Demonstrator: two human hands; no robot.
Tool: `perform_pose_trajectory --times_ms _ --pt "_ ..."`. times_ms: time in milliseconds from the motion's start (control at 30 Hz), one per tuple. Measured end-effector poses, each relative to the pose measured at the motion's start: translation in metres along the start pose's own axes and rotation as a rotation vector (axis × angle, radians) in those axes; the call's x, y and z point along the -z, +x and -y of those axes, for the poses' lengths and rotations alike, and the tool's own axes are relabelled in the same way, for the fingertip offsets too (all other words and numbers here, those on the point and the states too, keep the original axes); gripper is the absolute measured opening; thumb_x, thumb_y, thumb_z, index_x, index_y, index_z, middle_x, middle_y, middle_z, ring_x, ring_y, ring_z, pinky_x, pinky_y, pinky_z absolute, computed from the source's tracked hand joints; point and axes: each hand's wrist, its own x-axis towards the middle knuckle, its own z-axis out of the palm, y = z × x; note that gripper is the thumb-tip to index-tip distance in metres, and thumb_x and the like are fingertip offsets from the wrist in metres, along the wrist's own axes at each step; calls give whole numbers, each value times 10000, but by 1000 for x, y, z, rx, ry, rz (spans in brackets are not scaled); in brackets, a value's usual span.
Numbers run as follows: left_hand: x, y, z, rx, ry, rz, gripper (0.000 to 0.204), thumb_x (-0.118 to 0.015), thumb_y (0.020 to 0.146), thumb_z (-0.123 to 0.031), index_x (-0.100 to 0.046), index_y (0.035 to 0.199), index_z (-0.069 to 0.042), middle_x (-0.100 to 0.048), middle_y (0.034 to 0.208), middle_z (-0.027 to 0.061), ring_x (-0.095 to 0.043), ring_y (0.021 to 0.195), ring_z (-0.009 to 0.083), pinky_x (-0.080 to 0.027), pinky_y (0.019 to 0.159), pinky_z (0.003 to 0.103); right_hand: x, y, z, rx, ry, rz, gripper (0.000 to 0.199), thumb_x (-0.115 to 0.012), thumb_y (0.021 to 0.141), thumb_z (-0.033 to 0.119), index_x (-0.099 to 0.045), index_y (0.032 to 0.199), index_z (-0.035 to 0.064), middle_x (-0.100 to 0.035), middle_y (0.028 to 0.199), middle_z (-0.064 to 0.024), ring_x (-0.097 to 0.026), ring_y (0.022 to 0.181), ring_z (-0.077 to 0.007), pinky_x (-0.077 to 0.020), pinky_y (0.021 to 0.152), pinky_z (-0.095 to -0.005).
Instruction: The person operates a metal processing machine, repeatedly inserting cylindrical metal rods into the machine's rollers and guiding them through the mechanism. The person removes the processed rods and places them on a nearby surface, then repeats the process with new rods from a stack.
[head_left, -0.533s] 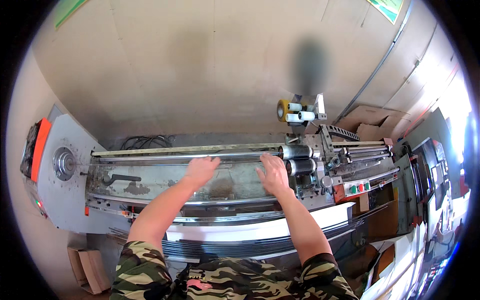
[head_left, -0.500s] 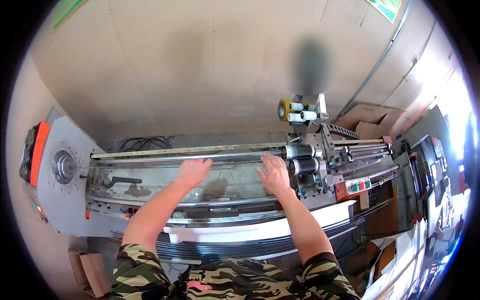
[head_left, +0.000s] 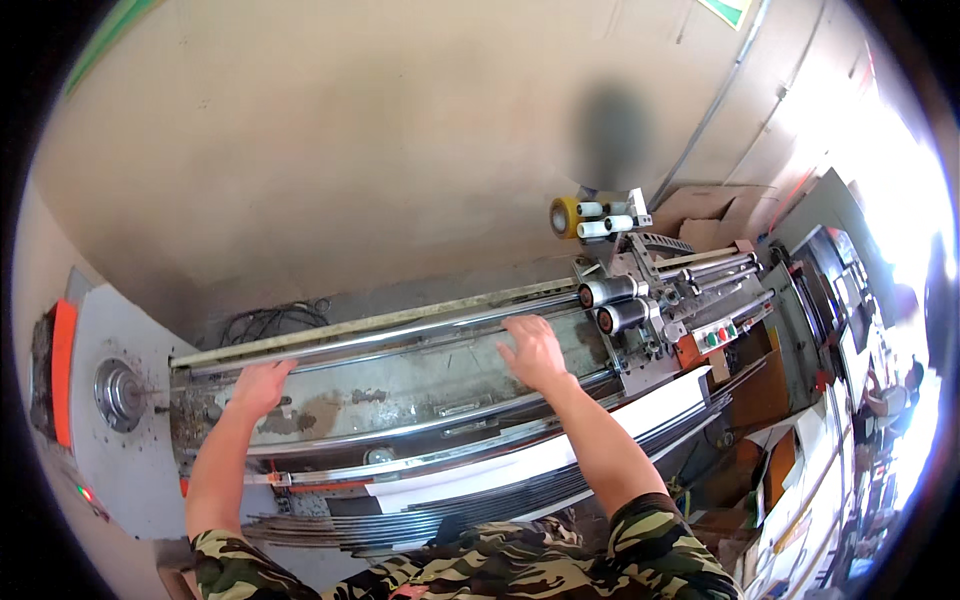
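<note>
A thin metal rod [head_left: 400,349] stretches lengthwise over the machine bed, between my two hands. My left hand [head_left: 262,387] is closed on it towards the headstock, partly covering a dark hook spanner [head_left: 285,402] that lies on the bed. My right hand [head_left: 535,352] has its fingers curled over the rod further along, just left of two black-ended rollers [head_left: 608,290] on the carriage. Its thumb sits a little apart from the fingers. The round chuck [head_left: 120,393] on the grey headstock is to the left of my left hand.
Chrome guide rails [head_left: 400,432] run along the bed. Nearer me lie a white sheet [head_left: 480,478] and a bundle of thin rods [head_left: 400,522]. A button box [head_left: 715,338] and a holder with a yellow tape roll [head_left: 564,217] are on the right. Black cables [head_left: 270,322] lie behind.
My left hand has moved left along the rod, towards the headstock, widening the gap between my hands. My right hand stays near the rollers. The whole view has tilted and shifted.
</note>
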Motion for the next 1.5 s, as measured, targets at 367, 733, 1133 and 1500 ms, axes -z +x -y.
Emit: perform_pose_trajectory --times_ms 367,733,1133,1500 --pt "6 -41 65 215 63 0 373 -512 854 -55 -641 1198 -118 -696 969 205 -654 916 423 -510 819 530 -33 19 70 23 20 143 381 -711 830 279 -675 1121 37 -689 1140 -161 -606 1139 -335 -429 1053 -440" --pt "-17 -42 67 316 73 -77 318 -611 844 -80 -629 1161 -97 -675 874 203 -638 843 418 -485 736 533 -22 26 74 71 8 295 283 -660 870 286 -687 1071 89 -702 1000 -101 -634 1040 -300 -424 1000 -422" --pt "-91 -103 -302 -129 -373 443 330 -557 958 -327 -667 1181 -111 -659 1136 177 -621 1046 383 -487 903 476 93 -277 -93 -285 53 411 161 -772 744 188 -765 868 85 -732 858 -51 -657 854 -271 -507 856 -404" --pt "-75 -24 -412 -118 -443 169 306 -556 968 -349 -713 1019 -91 -688 970 164 -635 934 379 -494 814 483 122 -304 -133 -421 345 532 335 -723 862 330 -720 1052 54 -703 1012 -147 -652 983 -341 -521 886 -420"
